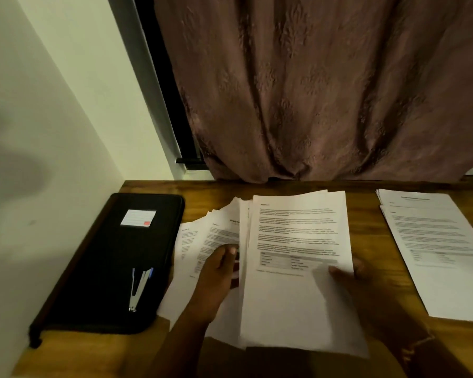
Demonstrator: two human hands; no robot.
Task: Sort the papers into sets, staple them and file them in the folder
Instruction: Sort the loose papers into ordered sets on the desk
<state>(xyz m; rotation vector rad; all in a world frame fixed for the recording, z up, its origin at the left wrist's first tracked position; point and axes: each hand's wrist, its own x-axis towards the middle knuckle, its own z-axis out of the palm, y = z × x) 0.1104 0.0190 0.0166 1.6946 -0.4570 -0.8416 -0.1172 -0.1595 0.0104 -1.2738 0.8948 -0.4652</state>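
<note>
A loose stack of printed white papers [298,296] lies fanned out at the middle of the wooden desk [366,214]. My right hand [347,274] grips the top sheets at their right edge, thumb on the page. My left hand [219,271] rests on the fanned sheets [202,236] at the left and pinches their edges. A black folder [115,268] with a white label lies closed at the left. On it sits a stapler [138,289] with a blue and silver body. A second pile of papers [437,249] lies apart at the right.
A pale wall runs along the desk's left side. A brown curtain [325,91] hangs behind the desk's far edge, beside a dark window frame [161,85]. Bare wood shows between the two paper piles.
</note>
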